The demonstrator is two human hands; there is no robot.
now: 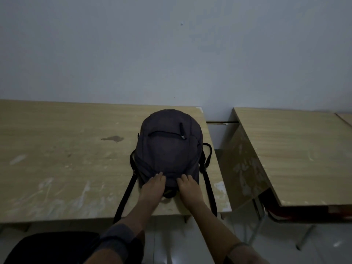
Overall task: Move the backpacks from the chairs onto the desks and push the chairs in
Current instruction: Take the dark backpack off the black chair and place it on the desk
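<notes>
A dark grey backpack (169,147) lies flat on the light wooden desk (62,162), near the desk's right end, front pocket up. Its black straps hang over the front edge. My left hand (152,187) and my right hand (188,187) both rest on the near end of the backpack, fingers pressed onto the fabric; whether they grip it is unclear. A black chair seat (51,246) shows at the bottom left, in front of the desk, with nothing on it.
A second wooden desk (297,155) stands to the right across a narrow gap, with a dark red chair (297,212) tucked under it. A plain pale wall runs behind both desks. The floor is light tile.
</notes>
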